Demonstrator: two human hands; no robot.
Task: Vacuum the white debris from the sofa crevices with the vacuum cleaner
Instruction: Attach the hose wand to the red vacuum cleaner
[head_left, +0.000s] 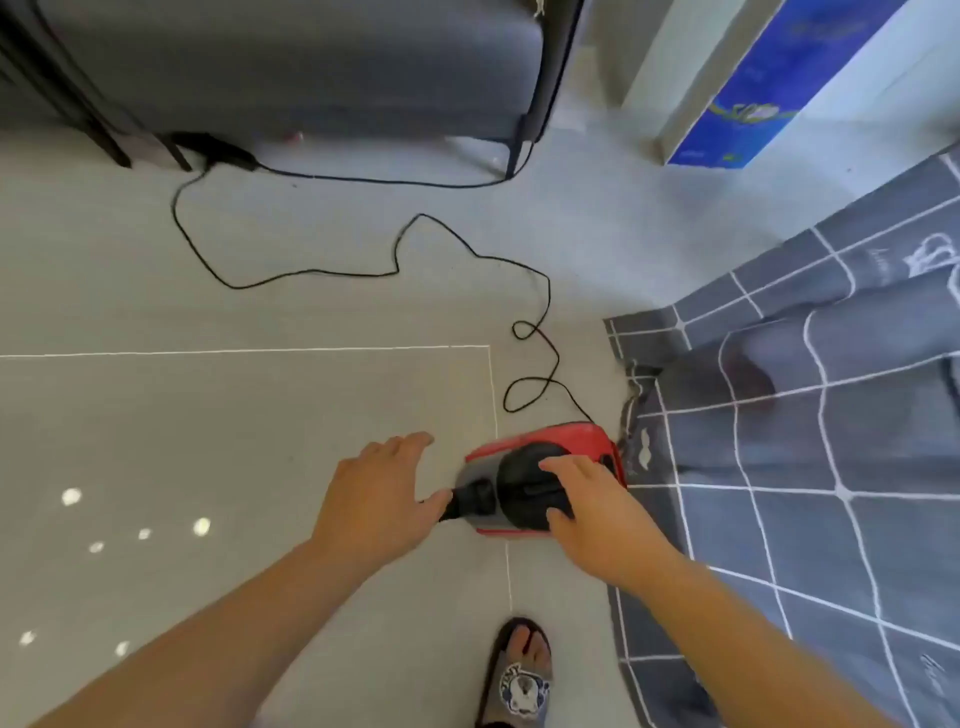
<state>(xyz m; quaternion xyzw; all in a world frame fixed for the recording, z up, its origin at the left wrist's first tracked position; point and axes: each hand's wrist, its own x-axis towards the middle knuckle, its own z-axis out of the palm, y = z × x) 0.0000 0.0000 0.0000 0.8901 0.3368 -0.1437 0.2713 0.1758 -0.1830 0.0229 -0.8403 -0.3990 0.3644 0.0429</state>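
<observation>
A red and black handheld vacuum cleaner (519, 480) lies on the grey tiled floor beside a grey checked cloth. Its black nozzle (467, 501) points left. My right hand (587, 512) lies over the vacuum's black body, with the fingers curving over the top and the thumb on the near side. My left hand (376, 493) hovers with straight fingers just left of the nozzle, its thumb close to the nozzle tip. The dark grey sofa (291, 67) stands at the far top of the view. I see no white debris on it from here.
The vacuum's black power cord (395, 260) loops across the floor to under the sofa. A grey checked cloth (805, 493) drapes at the right. A blue and white box (769, 83) leans at the top right. My slippered foot (522, 675) stands at the bottom.
</observation>
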